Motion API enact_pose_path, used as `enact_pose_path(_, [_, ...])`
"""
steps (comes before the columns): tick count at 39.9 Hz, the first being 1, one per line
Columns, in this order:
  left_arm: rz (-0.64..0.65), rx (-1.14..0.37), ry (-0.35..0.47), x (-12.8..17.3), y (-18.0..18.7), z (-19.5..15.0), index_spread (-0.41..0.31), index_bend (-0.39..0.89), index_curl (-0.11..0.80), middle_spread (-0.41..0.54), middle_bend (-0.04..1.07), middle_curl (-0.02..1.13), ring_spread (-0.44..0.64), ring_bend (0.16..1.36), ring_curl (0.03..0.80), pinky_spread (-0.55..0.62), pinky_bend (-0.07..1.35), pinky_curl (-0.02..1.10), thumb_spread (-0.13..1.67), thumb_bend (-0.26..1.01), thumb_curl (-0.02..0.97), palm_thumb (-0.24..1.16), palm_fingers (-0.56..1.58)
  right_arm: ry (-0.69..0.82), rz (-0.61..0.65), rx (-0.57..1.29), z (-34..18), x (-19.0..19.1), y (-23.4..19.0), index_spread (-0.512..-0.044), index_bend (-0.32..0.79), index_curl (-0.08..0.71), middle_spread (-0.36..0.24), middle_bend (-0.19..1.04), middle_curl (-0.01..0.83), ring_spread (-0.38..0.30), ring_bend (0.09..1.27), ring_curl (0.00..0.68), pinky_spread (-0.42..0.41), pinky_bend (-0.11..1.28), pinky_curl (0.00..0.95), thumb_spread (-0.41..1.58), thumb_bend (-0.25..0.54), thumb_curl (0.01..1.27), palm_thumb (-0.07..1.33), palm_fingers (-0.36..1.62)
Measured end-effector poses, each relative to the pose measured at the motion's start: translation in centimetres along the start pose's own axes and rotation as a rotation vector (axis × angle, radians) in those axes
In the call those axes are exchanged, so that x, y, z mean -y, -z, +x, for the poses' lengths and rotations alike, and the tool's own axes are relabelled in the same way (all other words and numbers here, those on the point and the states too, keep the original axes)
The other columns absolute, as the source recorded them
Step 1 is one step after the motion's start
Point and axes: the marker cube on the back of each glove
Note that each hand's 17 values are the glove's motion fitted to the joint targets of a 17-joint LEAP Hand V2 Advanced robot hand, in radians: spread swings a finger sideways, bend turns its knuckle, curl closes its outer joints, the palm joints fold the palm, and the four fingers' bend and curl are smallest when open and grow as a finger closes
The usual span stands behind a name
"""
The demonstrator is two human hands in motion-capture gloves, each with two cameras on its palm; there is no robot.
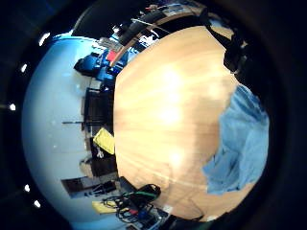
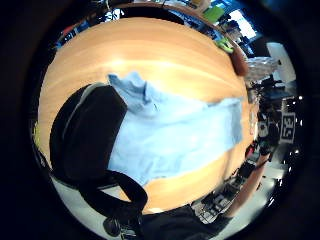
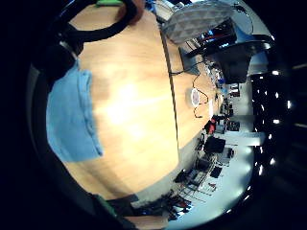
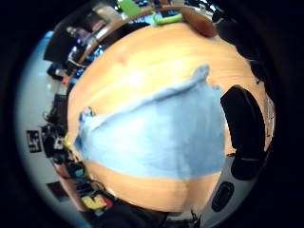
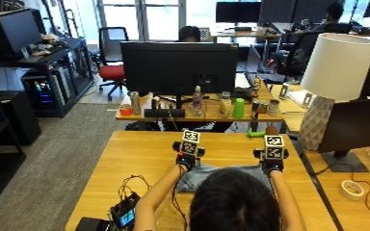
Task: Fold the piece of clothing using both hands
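Note:
A light blue piece of clothing [image 5: 191, 179] lies on the wooden table [image 5: 146, 154] right in front of me, partly hidden by my head. My left hand [image 5: 186, 161] is over its far left corner and my right hand [image 5: 273, 166] over its far right corner. From the palm views the cloth [image 2: 175, 135] [image 4: 152, 137] lies as a flat, wide band with each near corner slightly peaked. Part of the left glove [image 2: 87, 135] overlaps the cloth's end; a right finger [image 4: 240, 128] lies straight beside the cloth. No cloth shows pinched in either hand.
A small device with tangled cables [image 5: 124, 214] sits at the table's near left. A green object [image 5: 257, 134] lies at the far edge. A white lamp [image 5: 329, 96], a dark monitor [image 5: 358, 125] and a tape roll [image 5: 350, 189] stand on the right-hand table.

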Motion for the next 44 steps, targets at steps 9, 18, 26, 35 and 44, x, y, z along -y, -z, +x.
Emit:
enact_pose_path(9, [-0.314, -0.208, -0.184, -6.5, -2.9, 2.8, -0.051, 0.10, 0.275, 0.065, 0.06, 0.29, -0.10, 0.69, 0.462, -0.17, 0.70, 0.48, 1.30, -0.03, 0.263, 0.20, 0.36, 0.056, -0.093, -0.010, 0.3, -2.6, -1.7, -0.322, 0.09, 0.203, -0.138, 0.22, 0.461, -0.173, 0.56, 0.413, -0.095, 0.52, 0.391, 1.43, -0.010, 0.28, 1.02, 0.71])
enact_pose_path(18, [-0.376, -0.110, -0.288, -8.2, -6.7, 3.4, -0.049, 0.20, 0.304, 0.118, 0.18, 0.27, 0.01, 0.68, 0.441, 0.04, 0.55, 0.44, 1.28, -0.01, 0.240, 0.17, 0.18, -0.095, -0.184, -0.064, 0.9, -3.8, -5.0, -0.324, 0.09, 0.199, -0.135, 0.21, 0.453, -0.170, 0.55, 0.407, -0.082, 0.50, 0.380, 1.44, -0.024, 0.25, 0.95, 0.73])
enact_pose_path(26, [-0.540, -0.078, -0.257, -7.9, -7.8, 3.3, -0.071, 0.18, 0.328, 0.082, 0.17, 0.28, 0.05, 0.63, 0.392, 0.17, 0.45, 0.38, 1.25, -0.01, 0.234, 0.18, 0.24, -0.181, -0.385, 0.029, 1.1, -5.0, -6.4, -0.313, 0.00, 0.149, -0.109, 0.18, 0.440, -0.132, 0.59, 0.414, -0.094, 0.63, 0.402, 1.41, -0.036, 0.22, 0.84, 0.74])
enact_pose_path(35, [-0.610, -0.060, -0.194, -7.7, -7.7, 3.0, -0.078, 0.17, 0.343, 0.073, 0.15, 0.28, 0.09, 0.59, 0.375, 0.21, 0.45, 0.37, 1.22, -0.01, 0.231, 0.17, 0.23, -0.174, -0.367, 0.154, 0.5, -5.1, -6.8, -0.299, 0.02, 0.099, -0.088, 0.18, 0.423, -0.124, 0.66, 0.424, -0.124, 0.73, 0.418, 1.28, 0.008, 0.25, 0.89, 0.75])
enact_pose_path(44, [-0.658, -0.042, -0.233, -8.0, -7.4, 3.5, -0.072, 0.16, 0.347, 0.083, 0.14, 0.27, 0.11, 0.59, 0.363, 0.19, 0.45, 0.37, 1.19, -0.02, 0.233, 0.19, 0.20, -0.158, -0.328, 0.168, 0.5, -5.1, -6.8, -0.303, 0.05, 0.093, -0.103, 0.21, 0.424, -0.160, 0.65, 0.411, -0.225, 0.76, 0.406, 1.17, 0.018, 0.29, 0.99, 0.92])
